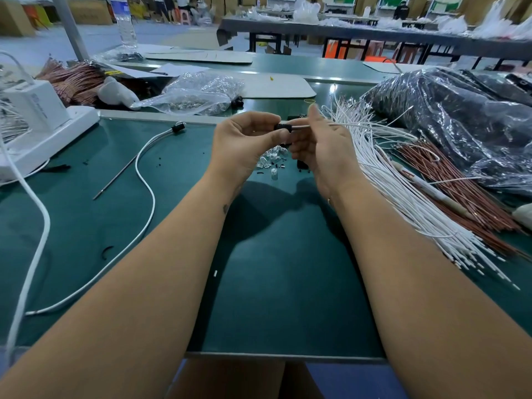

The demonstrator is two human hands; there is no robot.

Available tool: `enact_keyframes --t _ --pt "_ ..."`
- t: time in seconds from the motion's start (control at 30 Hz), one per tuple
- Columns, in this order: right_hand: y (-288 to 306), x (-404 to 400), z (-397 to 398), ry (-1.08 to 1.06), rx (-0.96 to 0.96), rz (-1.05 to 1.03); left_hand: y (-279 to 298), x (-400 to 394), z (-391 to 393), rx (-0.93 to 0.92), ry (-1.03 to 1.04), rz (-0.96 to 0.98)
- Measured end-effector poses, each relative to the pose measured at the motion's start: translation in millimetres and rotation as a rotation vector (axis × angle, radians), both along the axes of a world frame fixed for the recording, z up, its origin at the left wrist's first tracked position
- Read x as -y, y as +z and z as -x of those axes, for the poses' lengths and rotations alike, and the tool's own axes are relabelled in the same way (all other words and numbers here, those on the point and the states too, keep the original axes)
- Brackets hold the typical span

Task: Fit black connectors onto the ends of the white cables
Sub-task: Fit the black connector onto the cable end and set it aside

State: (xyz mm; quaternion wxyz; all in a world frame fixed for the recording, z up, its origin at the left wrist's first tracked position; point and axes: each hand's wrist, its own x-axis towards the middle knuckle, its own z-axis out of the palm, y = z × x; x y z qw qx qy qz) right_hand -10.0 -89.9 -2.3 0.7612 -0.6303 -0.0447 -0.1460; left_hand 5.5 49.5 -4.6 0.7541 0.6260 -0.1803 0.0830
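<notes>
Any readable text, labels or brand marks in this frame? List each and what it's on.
None can be read.
White box at the left: grey print on its side, too blurred to read.
Water bottle at the back: blue label, lettering too blurred to read.
Paper-wrapped stick among the brown wires: a small red mark, not legible.
Green boards on the far wall: no legible text.

This is a factory assembly hall. Long worktables [345, 31] run across the top, cartons [89, 11] stack upper left, and wire bundles [403, 203] heap at right.
</notes>
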Motion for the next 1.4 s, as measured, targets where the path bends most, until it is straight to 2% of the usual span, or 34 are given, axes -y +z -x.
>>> enact_keyframes --t 0.3,0.57,0.7,0.8,0.93,1.03,1.13,1.2,1.3,1.33,1.4 --pt "-3.2 -1.6 -6.2 0.024 -0.109 0.123 1.7 3.3 5.4 0.005 0.039 -0.003" --pt "-4.6 -8.7 -4.5 0.048 -0.153 0.173 0.2 5.6 8.0 0.014 -0.04 -0.03" --pt "-3.7 -9.6 -2.3 0.07 -0.075 0.129 -2.1 3.4 4.5 0.009 -0.018 -0.143" --pt "-4.4 -5.3 -3.7 0.064 -0.107 0.078 -3.9 1.6 2.0 0.024 -0.056 -0.223" --pt "-5.5 -1.6 -3.8 0.049 -0.134 0.057 -5.9 0.4 -1.6 0.116 0.087 -0.42" --pt "-5.6 -0.4 -4.7 -0.028 -0.113 0.074 -4.8 -2.0 -5.0 0.173 0.278 -0.607" --pt "-2.5 8.3 -4.1 -0.131 -0.09 -0.076 -3.7 -14.6 -11.3 0.133 0.591 -0.803" --pt "-0.6 15.2 -2.9 -0.17 -0.09 -0.227 -3.9 -28.2 -15.0 0.018 0.767 -0.866" --pt "-0.1 18.6 -2.5 -0.207 -0.111 -0.342 -7.1 -39.6 -16.0 -0.113 0.827 -0.92" --pt "-0.6 17.4 -2.8 -0.199 -0.112 -0.324 -7.8 -38.8 -15.7 -0.089 0.827 -0.948" --pt "-2.4 11.9 -4.1 -0.16 -0.102 -0.193 -6.4 -31.5 -12.9 0.098 0.779 -0.936"
